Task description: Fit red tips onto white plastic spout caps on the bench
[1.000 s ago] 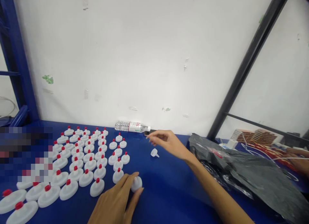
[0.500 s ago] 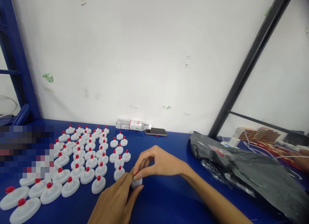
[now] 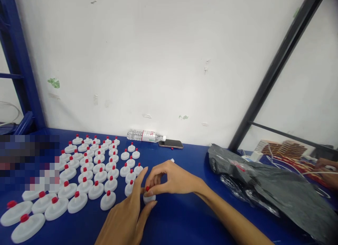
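Observation:
A white round cap with a red tip (image 3: 150, 199) stands on the blue tabletop between my two hands. My left hand (image 3: 126, 209) holds its base from the left, thumb at the near side and index finger raised off it. My right hand (image 3: 166, 181) reaches in from the right, its thumb and fingers pinched at the red tip and partly covering it. Left of my hands, several like caps (image 3: 107, 200) with red tips stand in loose rows.
At the wall lies a clear water bottle (image 3: 145, 135), with a dark phone (image 3: 171, 144) beside its neck. A small white piece (image 3: 172, 160) shows behind my right hand. A grey plastic bag (image 3: 264, 185) covers the right side; another person's hand (image 3: 326, 169) is at the far right.
My left index finger has lifted away from the cap, uncovering its red tip. My right hand stays pinched there. A small white piece now shows behind my right hand.

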### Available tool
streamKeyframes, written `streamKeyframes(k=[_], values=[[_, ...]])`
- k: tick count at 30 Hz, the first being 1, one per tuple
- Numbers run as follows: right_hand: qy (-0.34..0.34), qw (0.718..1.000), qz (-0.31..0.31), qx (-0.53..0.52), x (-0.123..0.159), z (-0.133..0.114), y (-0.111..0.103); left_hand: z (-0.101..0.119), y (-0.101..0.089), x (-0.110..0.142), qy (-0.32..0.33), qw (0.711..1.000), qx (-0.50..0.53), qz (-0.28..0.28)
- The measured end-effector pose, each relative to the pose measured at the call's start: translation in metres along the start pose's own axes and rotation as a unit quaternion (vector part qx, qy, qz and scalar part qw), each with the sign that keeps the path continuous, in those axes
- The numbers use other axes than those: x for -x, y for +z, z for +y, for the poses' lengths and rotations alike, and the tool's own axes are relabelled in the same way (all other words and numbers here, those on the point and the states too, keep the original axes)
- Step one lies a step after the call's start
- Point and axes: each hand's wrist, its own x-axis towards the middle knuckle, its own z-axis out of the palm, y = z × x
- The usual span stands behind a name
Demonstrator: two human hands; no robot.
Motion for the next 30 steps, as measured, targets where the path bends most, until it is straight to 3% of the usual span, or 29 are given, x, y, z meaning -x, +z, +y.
streamKeyframes(k=[4, 8, 12, 21, 30], values=[[0.014, 1.000, 0.013, 0.007, 0.000, 0.000, -0.006, -0.004, 0.004, 0.001, 0.052, 0.997, -0.023, 0.054], [0.005, 0.988, 0.127, 0.088, -0.002, 0.006, -0.022, -0.007, 0.008, 0.002, 0.111, 0.984, -0.064, 0.126], [0.016, 0.960, 0.200, 0.197, -0.020, 0.020, -0.035, -0.008, 0.010, 0.004, 0.134, 0.978, -0.089, 0.131], [0.041, 0.956, 0.161, 0.243, -0.086, 0.048, -0.025, -0.003, 0.005, 0.003, 0.133, 0.983, -0.102, 0.075], [0.067, 0.938, 0.163, 0.299, -0.093, 0.048, -0.021, 0.001, 0.004, 0.004, 0.121, 0.985, -0.118, 0.041]])
